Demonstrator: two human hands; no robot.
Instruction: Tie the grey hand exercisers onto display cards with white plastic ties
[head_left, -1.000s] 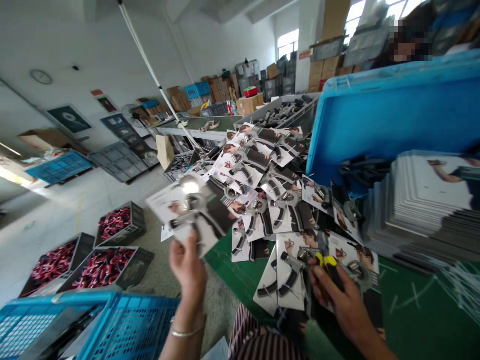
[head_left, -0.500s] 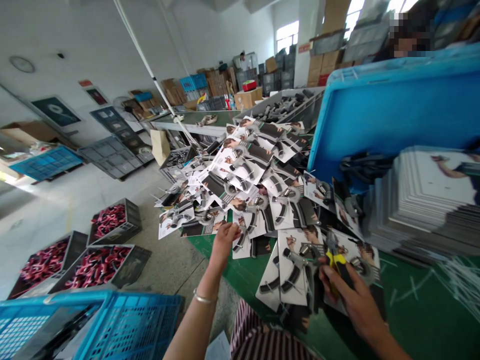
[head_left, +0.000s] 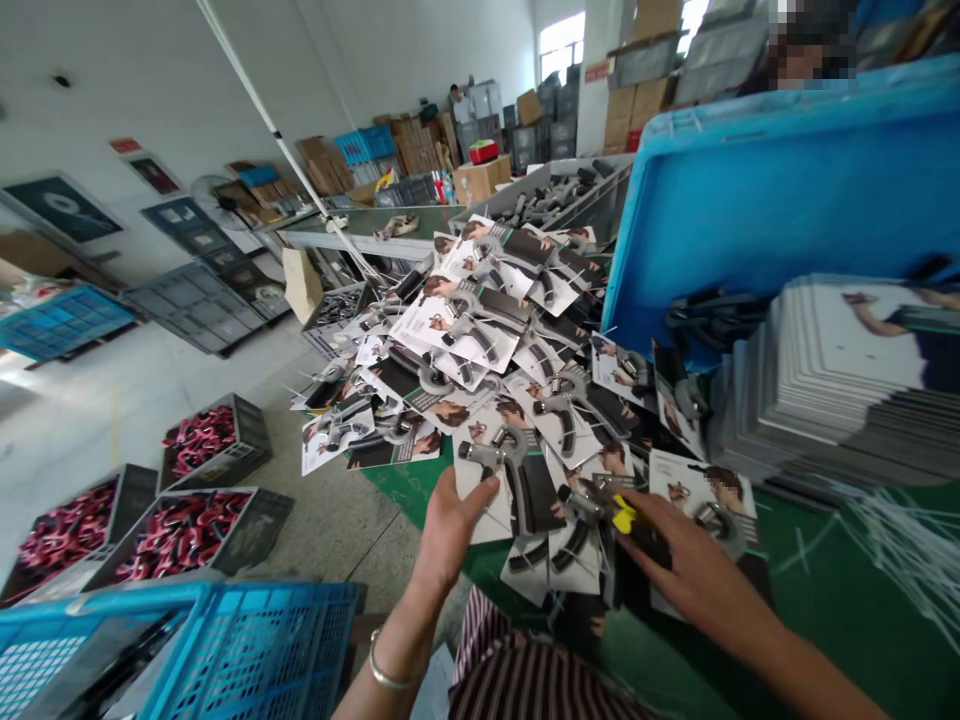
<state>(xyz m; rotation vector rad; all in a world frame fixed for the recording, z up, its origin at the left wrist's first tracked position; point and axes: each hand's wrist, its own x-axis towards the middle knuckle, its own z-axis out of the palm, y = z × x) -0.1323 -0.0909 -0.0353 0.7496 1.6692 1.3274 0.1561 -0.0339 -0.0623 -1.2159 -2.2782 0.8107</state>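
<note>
My left hand (head_left: 450, 525) pinches the left edge of a printed card with a grey hand gripper (head_left: 510, 475) fastened to it, at the near end of a sprawling heap of such carded grippers (head_left: 480, 330) on the green table (head_left: 825, 620). My right hand (head_left: 686, 570) rests on the cards to the right, fingers curled round a tool with yellow-and-black handles (head_left: 626, 518). Another carded gripper (head_left: 712, 500) lies just beyond that hand.
A tall stack of blank printed cards (head_left: 855, 390) stands at right before a big blue crate (head_left: 765, 200). A blue basket (head_left: 180, 650) sits near left. Crates of red parts (head_left: 187, 520) lie on the floor. Another person (head_left: 810, 40) is behind the blue crate.
My left hand, which held a carded gripper up at left, set it on the heap's left edge and came back to grasp a card nearer me. The right hand shifted slightly left with its tool.
</note>
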